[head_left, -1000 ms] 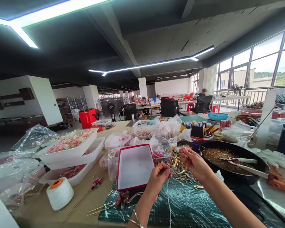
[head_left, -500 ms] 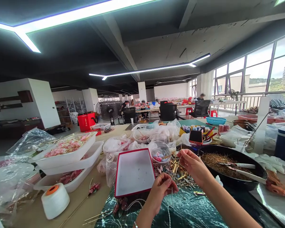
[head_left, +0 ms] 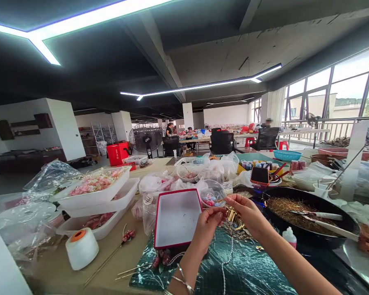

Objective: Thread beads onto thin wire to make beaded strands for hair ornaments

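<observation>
My left hand (head_left: 209, 223) is closed in a pinch above the green cutting mat (head_left: 249, 266). Close by on its right, my right hand (head_left: 243, 209) pinches too, its fingertips nearly meeting the left ones. What the right fingers grip is too thin to make out. A twisted silver cord (head_left: 224, 276) hangs below the hands onto the mat; its upper end is hidden at the fingers. Under and behind them lie gold metal pieces (head_left: 232, 215). A red-rimmed white box lid (head_left: 176, 217) stands left of my hands, with dark red flowers (head_left: 164, 258) at its near edge.
A white thread cone (head_left: 82, 252) and a flower stem (head_left: 110, 255) lie to the left, before stacked white trays (head_left: 106, 209). A black pan (head_left: 320, 241) of brown stems holds tools on the right, beside a small bottle (head_left: 289, 237). Behind are a clear bowl (head_left: 213, 188) and a phone (head_left: 260, 176).
My left hand has risen and come up to the right hand, so the fingertips are now close together. More of the silver cord shows below. The view has turned slightly left.
</observation>
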A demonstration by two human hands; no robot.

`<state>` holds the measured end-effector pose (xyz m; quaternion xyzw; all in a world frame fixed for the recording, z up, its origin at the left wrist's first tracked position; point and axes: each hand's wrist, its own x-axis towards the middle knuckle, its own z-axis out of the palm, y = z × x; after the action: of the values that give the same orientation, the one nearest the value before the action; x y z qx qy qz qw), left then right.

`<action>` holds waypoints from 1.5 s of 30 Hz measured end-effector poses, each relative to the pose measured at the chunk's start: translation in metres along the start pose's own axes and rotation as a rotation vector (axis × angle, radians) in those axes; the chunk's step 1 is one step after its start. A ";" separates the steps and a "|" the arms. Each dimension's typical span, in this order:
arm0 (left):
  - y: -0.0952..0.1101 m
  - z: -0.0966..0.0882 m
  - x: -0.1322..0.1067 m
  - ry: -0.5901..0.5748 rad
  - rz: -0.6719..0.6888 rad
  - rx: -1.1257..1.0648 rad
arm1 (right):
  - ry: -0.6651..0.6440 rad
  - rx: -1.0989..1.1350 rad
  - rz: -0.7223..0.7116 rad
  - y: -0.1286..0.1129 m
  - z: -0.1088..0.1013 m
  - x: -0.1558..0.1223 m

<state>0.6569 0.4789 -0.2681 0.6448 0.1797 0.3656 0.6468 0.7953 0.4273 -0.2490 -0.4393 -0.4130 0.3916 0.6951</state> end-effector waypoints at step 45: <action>0.010 -0.011 0.023 -0.083 -0.136 -0.033 | 0.033 0.003 -0.046 0.009 -0.014 0.002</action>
<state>0.6624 0.5016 -0.2539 0.6350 0.1899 0.2967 0.6876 0.8071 0.4278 -0.2611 -0.4349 -0.4110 0.3689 0.7112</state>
